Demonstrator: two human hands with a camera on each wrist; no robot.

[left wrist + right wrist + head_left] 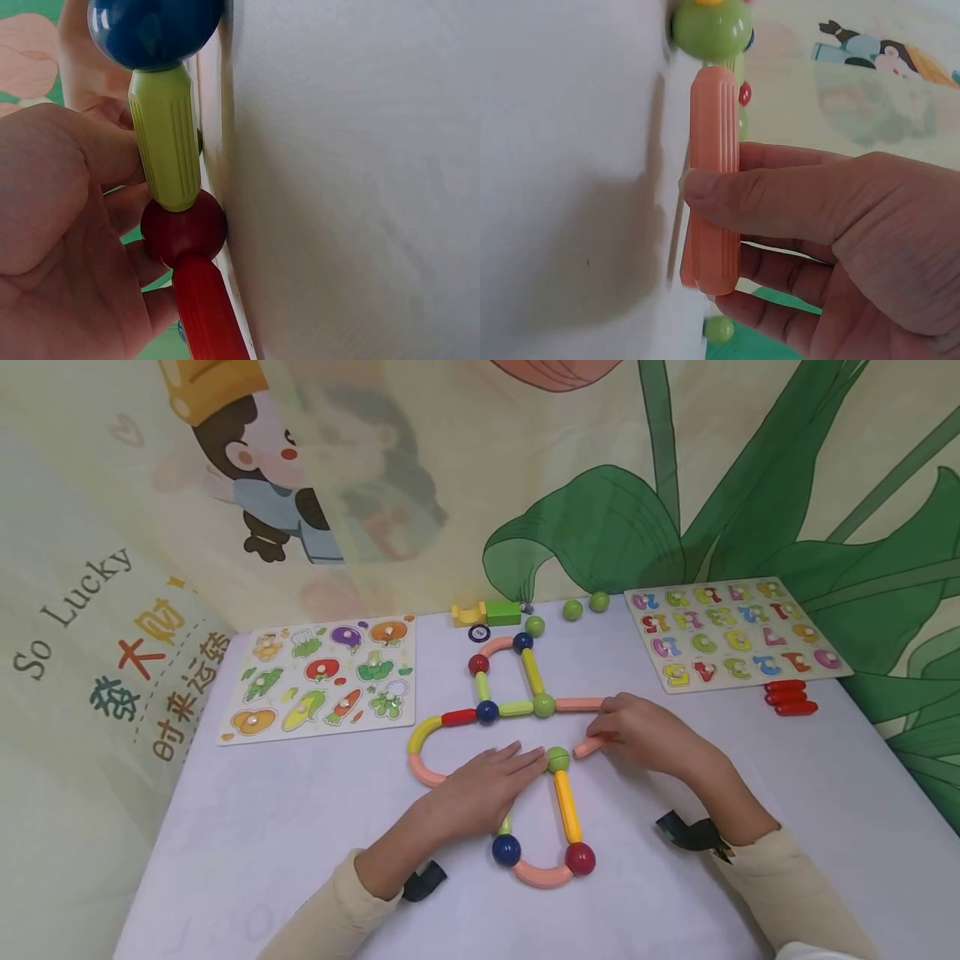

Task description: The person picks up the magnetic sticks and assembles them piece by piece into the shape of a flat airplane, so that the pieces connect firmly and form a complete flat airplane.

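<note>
My right hand point(648, 732) pinches a straight pink magnetic stick point(715, 127) between thumb and fingers. The stick's free end points at a green ball point(557, 759), with a small gap in the head view. Another pink stick point(577, 704) runs from a second green ball point(543, 704) to the right hand's fingers. My left hand point(480, 793) lies with extended fingers over the middle of the ball-and-stick figure, fingertips right at the nearer green ball. In the left wrist view its thumb is beside a light green stick point(166, 142), between a blue ball point(155, 30) and a red ball point(184, 229).
A vegetable puzzle board point(318, 681) lies left, a number puzzle board point(738, 631) right, with red sticks point(790, 697) below it. Loose green balls point(572, 610) and a yellow block point(469, 613) beside a green block point(503, 612) stand along the back by the printed curtain point(450, 485).
</note>
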